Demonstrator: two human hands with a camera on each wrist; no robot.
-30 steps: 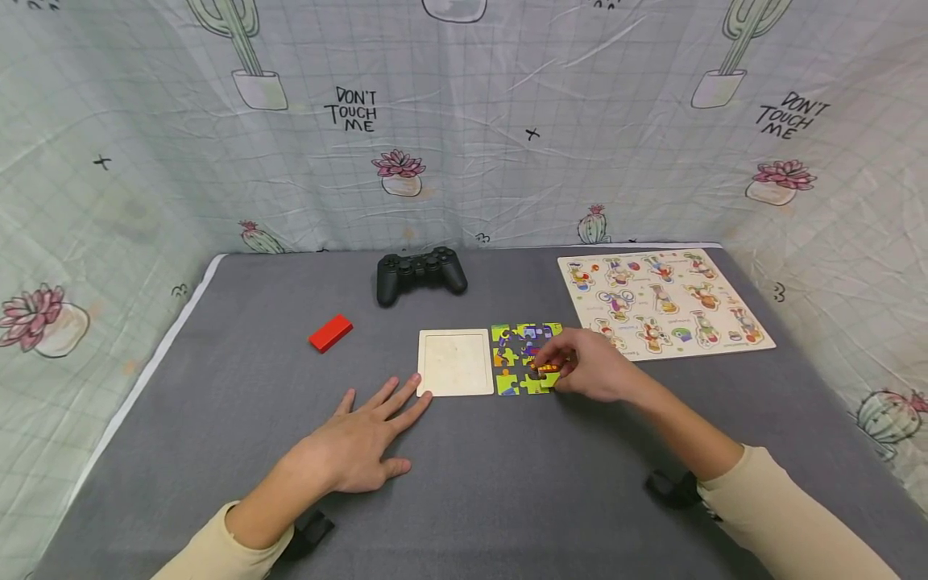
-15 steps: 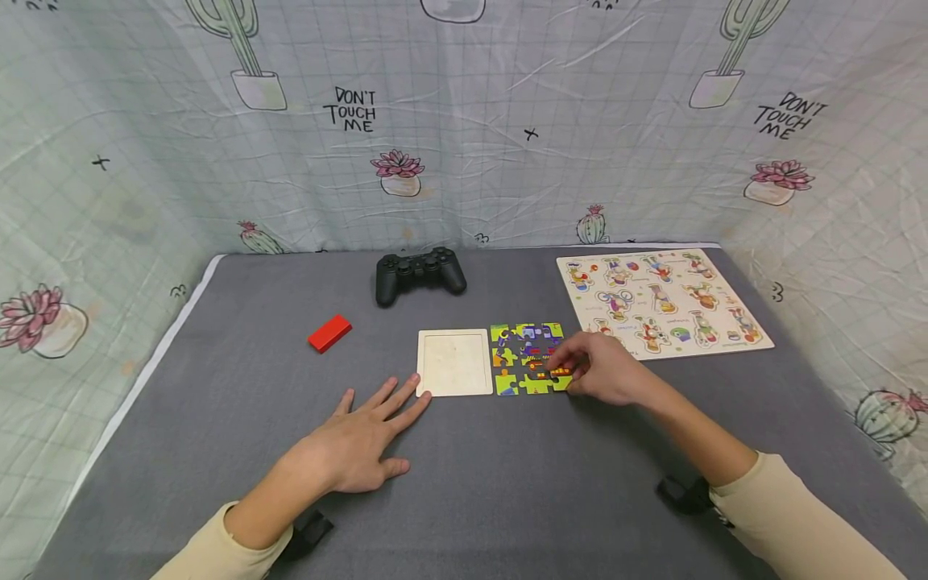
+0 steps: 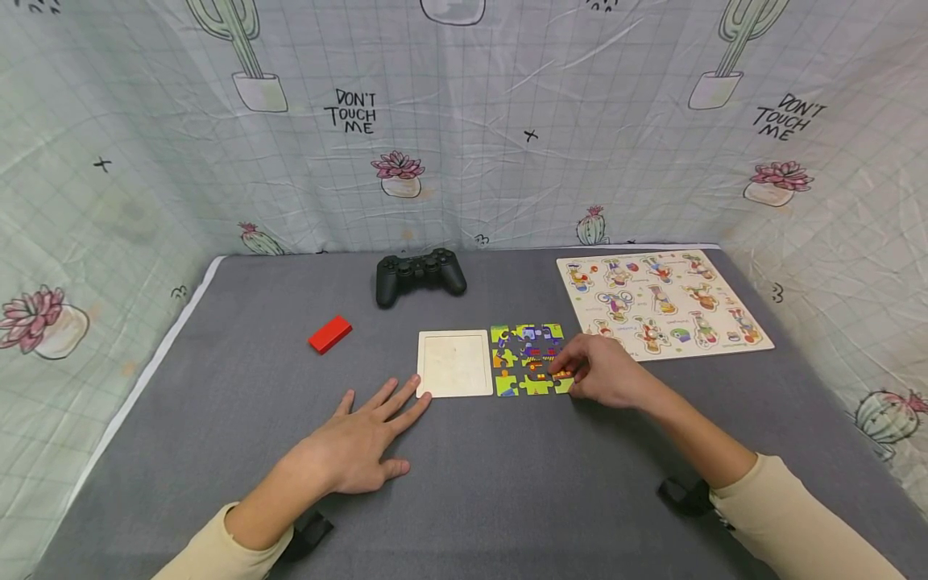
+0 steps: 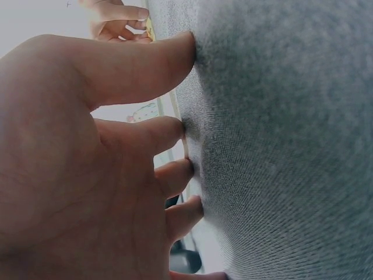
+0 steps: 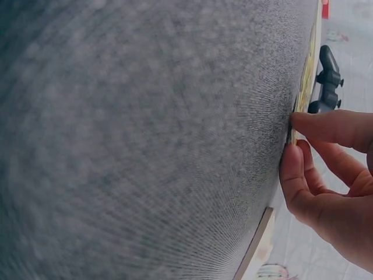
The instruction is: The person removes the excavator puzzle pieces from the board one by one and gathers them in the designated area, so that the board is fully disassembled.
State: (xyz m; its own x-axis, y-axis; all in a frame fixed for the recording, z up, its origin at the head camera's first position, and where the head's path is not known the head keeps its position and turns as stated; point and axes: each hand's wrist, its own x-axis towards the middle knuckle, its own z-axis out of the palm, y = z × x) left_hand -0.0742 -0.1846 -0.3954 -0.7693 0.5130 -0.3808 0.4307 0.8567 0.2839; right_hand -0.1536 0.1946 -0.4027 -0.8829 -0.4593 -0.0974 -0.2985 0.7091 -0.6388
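Observation:
My left hand lies spread on the grey cloth, fingers straight, two fingertips right at the lower-left corner of a square wooden puzzle tray. The tray's recess is bare. Just right of it several jigsaw pieces, green with purple and orange print, lie in a loose square with gaps between them. My right hand pinches the lower-right puzzle piece between thumb and fingers, low on the cloth. In the right wrist view, thumb and fingers close on that piece's thin edge; its face is mostly hidden there.
Behind the tray lies a black game controller. A red block sits to the left. At the back right is a large board with printed animal figures, near my right hand. Printed curtains border the table at the back and sides.
My right hand has moved a little to the right with the lower-right puzzle piece, then stayed nearly still over the last half second. The left hand has not moved.

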